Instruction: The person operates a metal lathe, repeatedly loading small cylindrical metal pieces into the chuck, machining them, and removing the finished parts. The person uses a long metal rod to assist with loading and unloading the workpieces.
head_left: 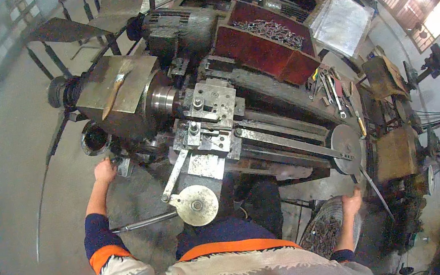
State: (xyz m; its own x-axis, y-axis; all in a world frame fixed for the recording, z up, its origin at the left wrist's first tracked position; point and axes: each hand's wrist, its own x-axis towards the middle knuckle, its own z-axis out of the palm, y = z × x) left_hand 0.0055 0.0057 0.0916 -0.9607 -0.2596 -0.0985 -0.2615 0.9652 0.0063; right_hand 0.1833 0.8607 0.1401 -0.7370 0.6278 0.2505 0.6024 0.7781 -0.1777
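Observation:
A lathe-like metal machine stands before me. My left hand (104,171) is closed beside its lower left end, just under a dark round metal opening (95,139). A small grey metal piece (124,165) lies against its fingers; what they grip is hidden. At the right end, my right hand (351,203) is closed on a short dark handle (354,179) below a large grey disc (346,147). Between my arms are the machine's steel tool block (210,113), a flat linkage bar (289,139) and a pale round plate (197,205) with a lever.
A wooden-handled brush (114,95) lies on the machine's left housing. Behind are a motor (180,31) and a red bin (267,52) of small metal parts. Wrenches (334,93) lie to the right. A mesh basket (321,231) of parts sits beside my right forearm. A thin rod (377,193) juts out.

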